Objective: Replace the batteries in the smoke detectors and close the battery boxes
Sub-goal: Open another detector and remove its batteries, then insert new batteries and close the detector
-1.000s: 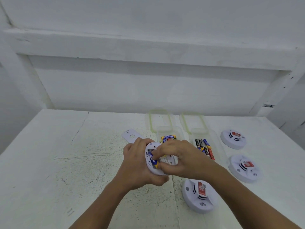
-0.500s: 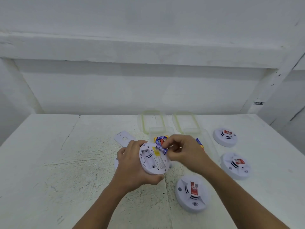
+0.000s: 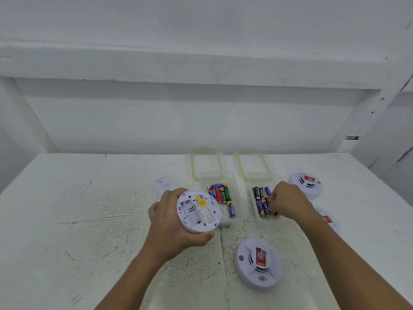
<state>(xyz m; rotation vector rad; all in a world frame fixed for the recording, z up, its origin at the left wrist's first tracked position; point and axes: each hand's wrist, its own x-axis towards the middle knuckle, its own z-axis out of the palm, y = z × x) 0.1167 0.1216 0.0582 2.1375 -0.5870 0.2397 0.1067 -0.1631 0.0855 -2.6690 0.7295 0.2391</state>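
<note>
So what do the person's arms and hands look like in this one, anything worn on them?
Nothing worn is visible. The left forearm and right forearm are bare from the frame's bottom edge upward, with no sleeves in view. The left hand and right hand have no gloves, and neither wrist shows a watch or bracelet. No rings show on the visible fingers.

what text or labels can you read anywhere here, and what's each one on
"CELL", probably, on the blue battery lying in the left battery box.
Red label on the near smoke detector: a round logo, with lettering too blurred to read.
Yellow sticker and fine print on the back of the held smoke detector: too small to read.
Other batteries and detector labels: unreadable.
</note>
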